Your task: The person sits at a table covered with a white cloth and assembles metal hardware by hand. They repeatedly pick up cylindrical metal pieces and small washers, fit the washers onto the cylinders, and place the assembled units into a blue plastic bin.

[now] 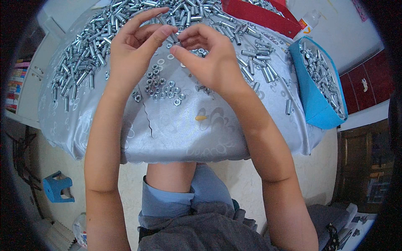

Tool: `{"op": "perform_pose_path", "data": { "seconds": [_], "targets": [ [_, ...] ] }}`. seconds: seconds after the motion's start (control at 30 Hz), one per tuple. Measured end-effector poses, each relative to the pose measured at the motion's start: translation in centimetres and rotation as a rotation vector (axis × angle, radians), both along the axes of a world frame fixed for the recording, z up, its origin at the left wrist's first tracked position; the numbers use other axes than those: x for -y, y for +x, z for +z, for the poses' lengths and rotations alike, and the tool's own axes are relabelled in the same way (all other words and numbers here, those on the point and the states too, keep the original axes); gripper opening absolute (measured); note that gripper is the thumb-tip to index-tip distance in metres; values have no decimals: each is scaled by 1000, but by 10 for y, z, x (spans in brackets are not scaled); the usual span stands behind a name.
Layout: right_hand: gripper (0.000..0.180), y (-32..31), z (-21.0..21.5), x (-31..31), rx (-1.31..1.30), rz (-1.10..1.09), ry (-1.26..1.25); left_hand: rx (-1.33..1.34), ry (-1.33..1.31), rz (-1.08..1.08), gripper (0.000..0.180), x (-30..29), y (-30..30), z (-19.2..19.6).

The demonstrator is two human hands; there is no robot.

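My left hand [136, 42] is raised over the table, its thumb and a finger pinched at a small silver metal sleeve [172, 38]; its index finger stretches out above. Facing it, my right hand [213, 52] has curled fingers and its thumb bent inward beside the sleeve's other end; what lies between those fingers is mostly hidden. Below the hands sits a cluster of hex nuts [161, 87]. Several flat washers [161, 61] lie close to my left thumb. Short bolts [203, 88] rest under my right wrist. Behind both hands spreads a large heap of metal sleeve anchors [90, 50].
A blue bin [312, 98] full of metal anchors stands at the table's right edge. A red box [268, 19] and a plastic bottle [309, 21] are at the back right. A yellow piece [201, 118] and a dark thread [147, 115] lie on the silvery tablecloth [176, 142]. A blue stool [57, 187] stands on the floor.
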State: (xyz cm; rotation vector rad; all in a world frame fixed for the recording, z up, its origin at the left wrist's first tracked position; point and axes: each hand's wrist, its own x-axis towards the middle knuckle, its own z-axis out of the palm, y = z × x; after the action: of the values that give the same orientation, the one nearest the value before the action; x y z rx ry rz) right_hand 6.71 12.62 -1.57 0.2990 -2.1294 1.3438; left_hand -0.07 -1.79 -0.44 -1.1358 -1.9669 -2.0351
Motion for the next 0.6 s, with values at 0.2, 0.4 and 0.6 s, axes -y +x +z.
{"op": "perform_pose_path", "data": {
  "seconds": [0.2, 0.4, 0.6],
  "targets": [
    [23, -4, -1, -2, -81, -59, -34, -76, -68, 23, 24, -5, 2, -6],
    [26, -2, -1, -5, -160, -164, 191, 72, -148, 23, 19, -5, 4, -8],
    [24, -1, 4, -7, -284, -163, 274, 242, -68, -21, 18, -1, 0, -4]
  ]
}}
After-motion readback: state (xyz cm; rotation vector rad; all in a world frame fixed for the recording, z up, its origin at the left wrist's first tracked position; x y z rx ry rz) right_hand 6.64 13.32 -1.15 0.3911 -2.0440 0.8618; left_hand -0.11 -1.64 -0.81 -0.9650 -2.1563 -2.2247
